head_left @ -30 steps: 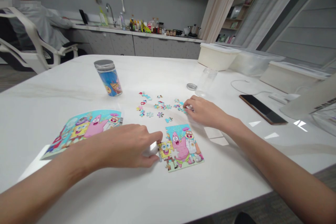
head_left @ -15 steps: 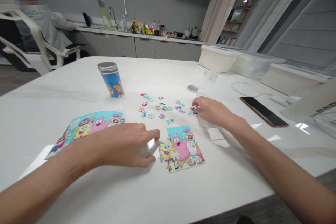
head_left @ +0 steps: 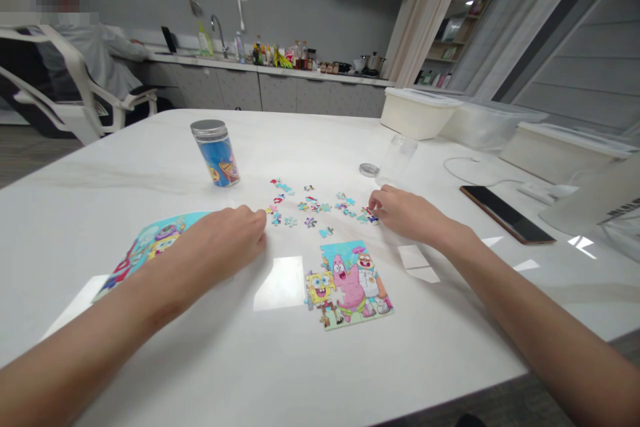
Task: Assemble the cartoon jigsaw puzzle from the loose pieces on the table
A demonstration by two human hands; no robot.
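My left hand [head_left: 235, 233] is closed, fingers curled down beside the loose puzzle pieces [head_left: 291, 221]; whatever it may hold is hidden. It partly covers the colourful cartoon picture sheet [head_left: 160, 240]. On the right of the scattered pieces, my right hand [head_left: 403, 210] pinches at a small dark-blue and red puzzle piece [head_left: 373, 219], its fingertips low over the table. Between my forearms lies the partly joined cartoon puzzle [head_left: 350, 283], with an uneven left edge. Neither hand touches it.
A cartoon-printed jar [head_left: 218, 155] with a metal lid stands at the left. At the right are a clear jar [head_left: 400, 153], a loose lid [head_left: 369, 169], a phone [head_left: 505, 213] and storage boxes [head_left: 417, 113]. A person [head_left: 95, 53] sits at the far left.
My left hand has moved up and left, away from the joined puzzle, and its fingers have closed. My right hand stays almost in place by the loose pieces.
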